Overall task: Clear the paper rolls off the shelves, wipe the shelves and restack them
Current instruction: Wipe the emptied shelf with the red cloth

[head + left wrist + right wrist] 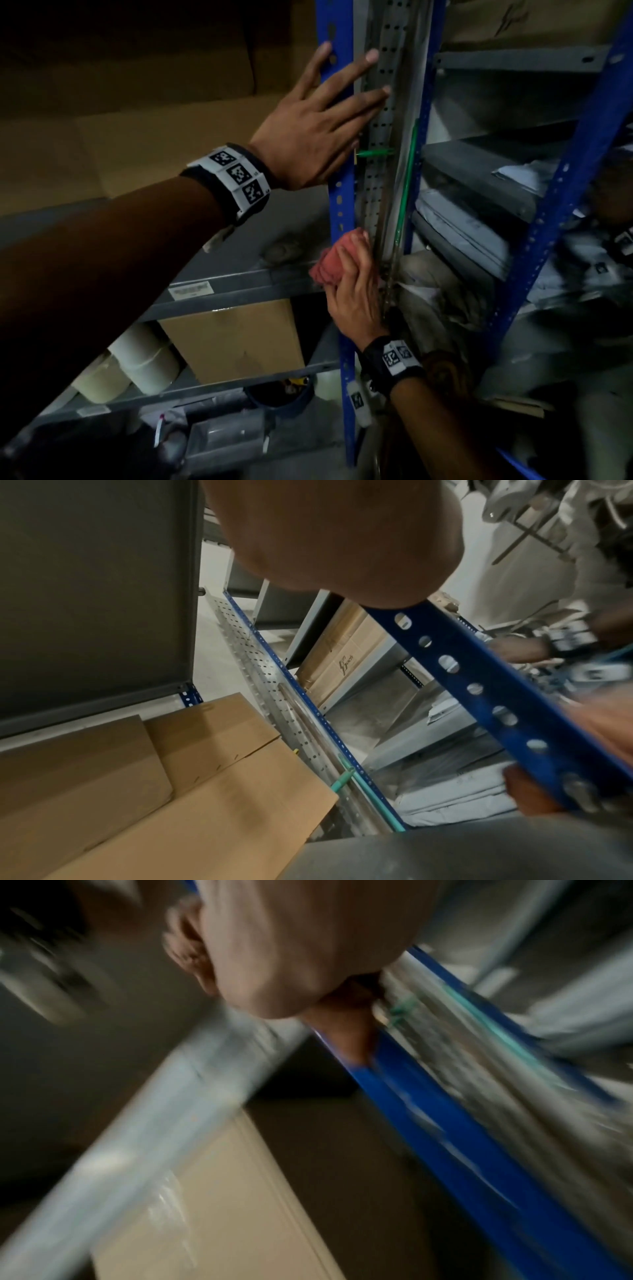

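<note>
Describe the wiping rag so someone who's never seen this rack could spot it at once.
Find the blue upright at the front of the rack, between the left shelves and the perforated grey tray. Low on it, at the level of the grey shelf edge, the right hand grips a bunched cloth against the post. It is the only pinkish-red soft thing among grey metal, brown boxes and white rolls.

Head view is dim, darkest from nine to seven o'clock, with smear at four o'clock. Left wrist view is brighter and mostly sharp, blurring toward three o'clock. Right wrist view is streaked throughout by motion blur.
</note>
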